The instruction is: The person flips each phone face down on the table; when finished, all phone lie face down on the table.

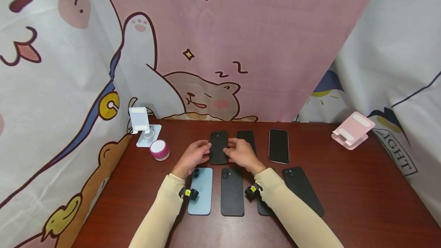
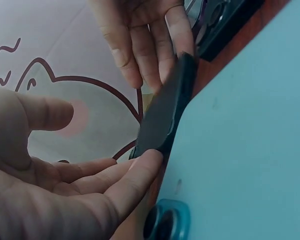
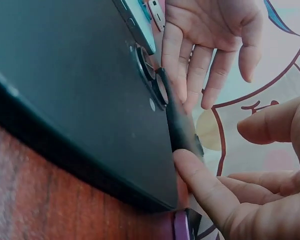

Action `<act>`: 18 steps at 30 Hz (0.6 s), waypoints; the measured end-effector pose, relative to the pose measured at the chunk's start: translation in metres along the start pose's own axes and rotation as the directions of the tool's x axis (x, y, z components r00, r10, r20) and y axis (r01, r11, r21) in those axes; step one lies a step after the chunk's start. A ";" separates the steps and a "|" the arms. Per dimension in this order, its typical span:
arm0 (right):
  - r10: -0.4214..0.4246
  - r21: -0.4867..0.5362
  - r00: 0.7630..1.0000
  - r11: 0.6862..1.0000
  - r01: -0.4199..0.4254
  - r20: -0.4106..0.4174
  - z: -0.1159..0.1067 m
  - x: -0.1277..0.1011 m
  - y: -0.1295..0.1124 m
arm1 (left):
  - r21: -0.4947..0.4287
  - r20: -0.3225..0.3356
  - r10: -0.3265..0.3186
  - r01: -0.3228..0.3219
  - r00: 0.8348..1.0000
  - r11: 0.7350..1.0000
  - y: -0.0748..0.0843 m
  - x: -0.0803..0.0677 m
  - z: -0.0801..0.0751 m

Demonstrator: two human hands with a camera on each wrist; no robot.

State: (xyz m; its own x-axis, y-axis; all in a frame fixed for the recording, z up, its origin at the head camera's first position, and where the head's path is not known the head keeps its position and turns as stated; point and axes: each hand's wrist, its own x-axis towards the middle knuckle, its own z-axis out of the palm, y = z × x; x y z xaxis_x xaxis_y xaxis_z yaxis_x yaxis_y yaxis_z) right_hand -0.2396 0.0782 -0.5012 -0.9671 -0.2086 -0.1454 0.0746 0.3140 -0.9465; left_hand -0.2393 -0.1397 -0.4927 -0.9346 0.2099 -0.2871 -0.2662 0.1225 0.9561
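A black phone (image 1: 219,147) lies back-up at the far middle of the brown table (image 1: 361,198), camera end away from me. My left hand (image 1: 198,152) touches its left long edge and my right hand (image 1: 237,150) its right long edge, with fairly straight fingers. In the left wrist view the black phone (image 2: 165,117) shows edge-on between my left fingertips (image 2: 140,175) and my right fingers (image 2: 155,45); both thumbs stand off it. In the right wrist view my right fingertip (image 3: 190,167) presses the phone's edge (image 3: 180,125), and the left hand (image 3: 205,50) is beyond it.
A light blue phone (image 1: 201,190) and a dark phone (image 1: 232,191) lie nearer me, with more black phones (image 1: 303,188) to the right. A screen-up phone (image 1: 278,146) lies at the far right. A white stand (image 1: 142,125), a pink round object (image 1: 159,149) and a pink stand (image 1: 353,129) stand at the sides.
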 end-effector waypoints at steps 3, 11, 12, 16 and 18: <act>-0.013 0.000 1.000 1.000 0.013 0.001 0.000 -0.002 0.000 | -0.010 -0.005 0.006 -0.006 1.000 1.000 -0.002 -0.001 0.000; -0.041 0.020 0.999 0.999 0.040 0.011 -0.005 -0.002 0.004 | 0.001 -0.025 0.014 -0.014 1.000 1.000 -0.004 -0.001 0.001; -0.047 0.022 0.999 0.999 0.047 0.012 -0.006 -0.002 0.004 | 0.013 -0.029 0.018 -0.018 0.999 1.000 -0.003 -0.002 0.002; -0.074 0.034 0.997 0.997 0.074 0.007 -0.012 -0.005 0.000 | 0.079 -0.054 0.052 -0.047 0.997 0.996 -0.002 -0.004 0.006; -0.085 0.042 0.996 0.996 0.085 0.002 -0.016 -0.006 -0.002 | 0.110 -0.068 0.078 -0.071 0.995 0.991 -0.001 -0.004 0.009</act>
State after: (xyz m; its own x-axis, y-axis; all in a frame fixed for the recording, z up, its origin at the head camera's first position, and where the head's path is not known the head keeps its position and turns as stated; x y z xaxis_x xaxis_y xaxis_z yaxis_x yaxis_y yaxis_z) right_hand -0.2380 0.0935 -0.4939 -0.9694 -0.2369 -0.0649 0.0021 0.2563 -0.9666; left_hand -0.2330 -0.1324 -0.4924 -0.9664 0.1527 -0.2068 -0.1721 0.2133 0.9617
